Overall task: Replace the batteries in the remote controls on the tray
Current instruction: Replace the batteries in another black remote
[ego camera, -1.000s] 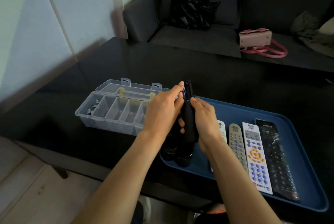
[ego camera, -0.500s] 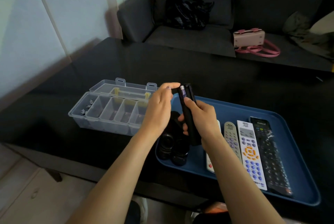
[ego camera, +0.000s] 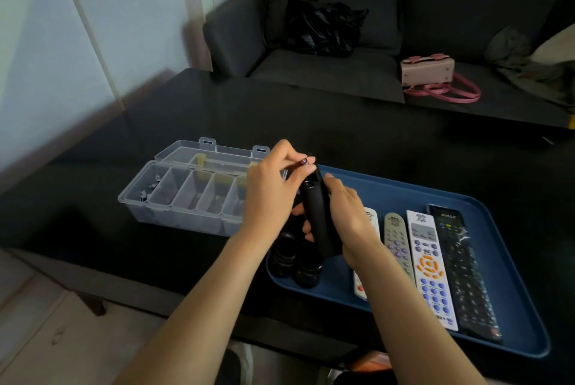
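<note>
Dark and glossy, the black table (ego camera: 193, 135) filled most of what we saw, with a grey sofa (ego camera: 326, 79) behind it carrying a crumpled black plastic bag (ego camera: 323, 27) and a small pink handbag (ego camera: 427, 72). On the table's near right lay a blue tray (ego camera: 513, 316). Four remotes lay side by side on it: a white one (ego camera: 370, 219) mostly hidden by our right wrist, a grey one (ego camera: 396, 238), a white one with orange and blue buttons (ego camera: 431, 269), and a long black one (ego camera: 463, 269) at the far right. Some round black objects (ego camera: 295, 263) sat at the tray's left end; we could not tell what they were.

Above the tray's left end, our right hand (ego camera: 348, 216) was wrapped around a slim black remote control (ego camera: 319, 223), holding it nearly upright and clear of the tray. Our left hand (ego camera: 273, 195) pinched a small battery (ego camera: 304, 161) between thumb and fingertips right at the remote's top end; whether it still touched the remote we could not tell.

Left of the tray stood a clear plastic organiser box (ego camera: 186, 198) with its lid open, its row of compartments showing, and a few small dark items in the leftmost one.
</note>
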